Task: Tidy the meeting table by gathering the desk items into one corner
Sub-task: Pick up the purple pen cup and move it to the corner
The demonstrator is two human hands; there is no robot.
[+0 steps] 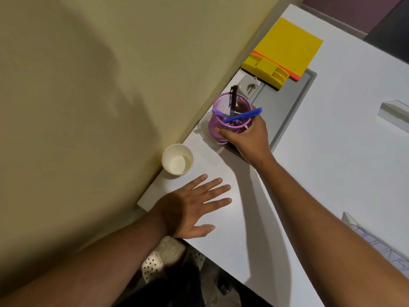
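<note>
A purple mesh pen holder [222, 107] stands on the white table [345, 156] beside the wall, with a blue pen [243, 115] and a black pen [233, 96] in it. My right hand [247, 136] is wrapped around the holder's side. An empty white paper cup [177, 159] stands by the wall to the left of it. A yellow notepad [290, 44] with a yellow block [264, 68] on its near edge lies further back. My left hand [192, 207] rests flat on the table near the corner, fingers spread, holding nothing.
A beige wall [88, 107] runs along the table's left edge. A grey cable hatch [292, 100] is set in the tabletop behind the holder. Clear name stands [394, 113] sit at the right edge. Below the table's near edge are a perforated chair part and dark clothing.
</note>
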